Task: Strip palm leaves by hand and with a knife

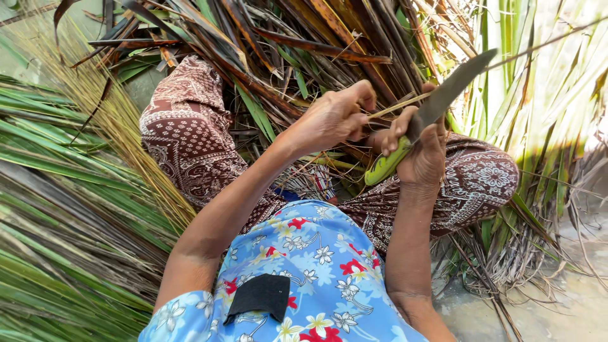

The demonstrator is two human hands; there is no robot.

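**Stripping a palm leaf rib with a knife — notes on technique**

Seated person, head view looking down over lap. Right hand [421, 155] is closed in a full fist around the yellow-green handle [385, 168] of a knife; the grey blade [449, 88] points away toward 1 o'clock. Left hand [332, 117], at about 9 o'clock from the right, has its fingers curled tight, pinching a thin pale leaf rib [398, 105] that runs across to meet the blade near its base.

Rib sits between both hands, above the patterned skirt [190, 136]. Dry brown fronds [285, 44] are heaped at 12 o'clock; fresh green leaves [57, 209] lie at 9 o'clock; a sheaf of stripped straw-coloured ribs [120, 120] lies at 10 o'clock.

Judgement on doing this well: keep the blade at a shallow angle to the rib so it scrapes rather than cuts through; keep the edge travelling away from the body and the left fingers behind it. Hold the rib taut; slack would likely let it buckle or snap. Whether the edge actually touches the rib cannot be told for certain.
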